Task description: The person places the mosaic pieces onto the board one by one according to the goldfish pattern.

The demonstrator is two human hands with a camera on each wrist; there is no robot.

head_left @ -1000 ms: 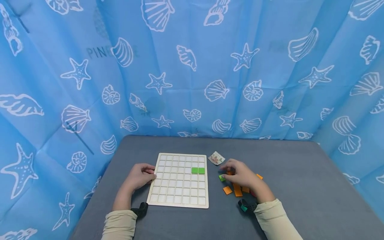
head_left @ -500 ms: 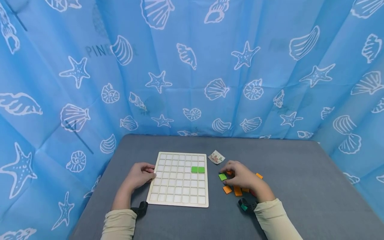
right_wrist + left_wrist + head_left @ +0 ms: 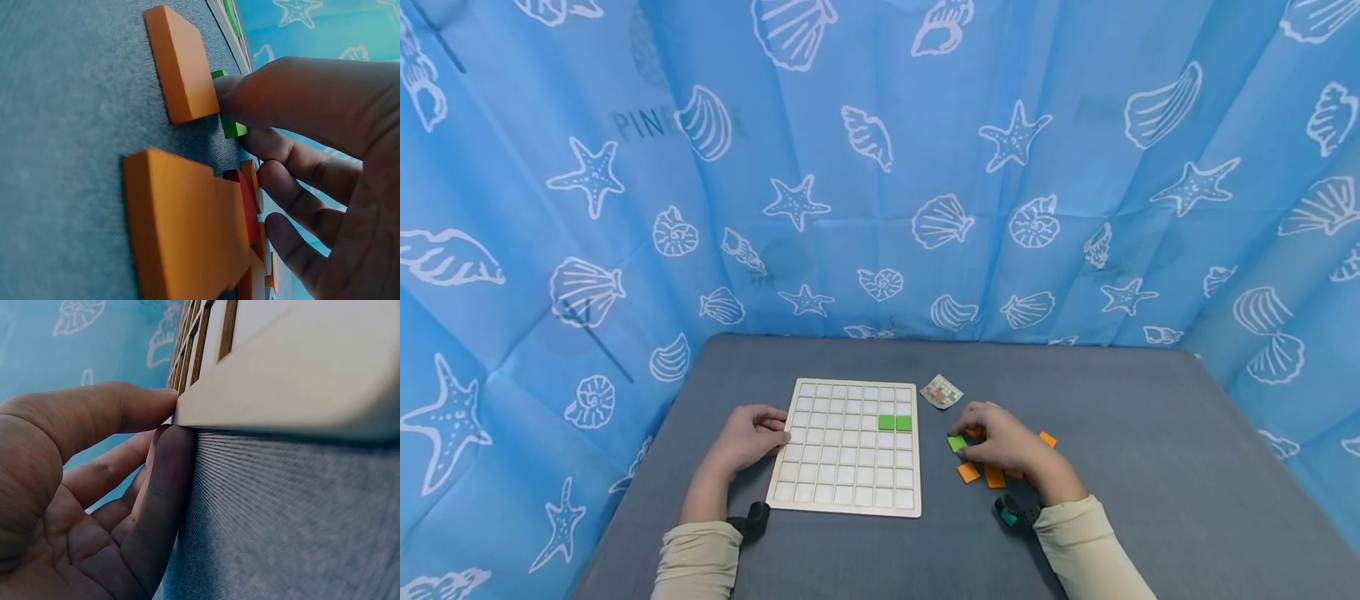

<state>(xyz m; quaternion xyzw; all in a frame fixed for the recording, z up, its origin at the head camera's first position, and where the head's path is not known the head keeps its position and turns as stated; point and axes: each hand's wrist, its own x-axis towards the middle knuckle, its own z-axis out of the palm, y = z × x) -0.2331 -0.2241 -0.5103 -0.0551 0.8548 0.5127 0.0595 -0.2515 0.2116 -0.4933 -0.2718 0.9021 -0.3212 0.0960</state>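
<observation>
My left hand (image 3: 751,439) pinches the left edge of a pale wooden grid board (image 3: 847,457), thumb on the rim and a finger against its underside in the left wrist view. Two green square tiles (image 3: 887,422) sit side by side in the board's third row from the far edge, at the right end. Right of the board, my right hand (image 3: 1002,437) holds another green tile (image 3: 956,443) between thumb and index finger. Seen from the right wrist, that green tile (image 3: 235,128) is partly hidden by the thumb and an orange block.
Below and behind the right hand lie several orange pieces (image 3: 995,477), one (image 3: 181,225) close to the wrist camera, and a red piece (image 3: 245,201). A small patterned card (image 3: 941,392) lies beyond the board's right corner. A blue shell-print curtain (image 3: 880,208) borders the grey table (image 3: 850,558).
The right thumb and index finger have closed on the green tile, which has turned and shifted slightly. The left hand stays on the board's edge, and the head view has tilted slightly.
</observation>
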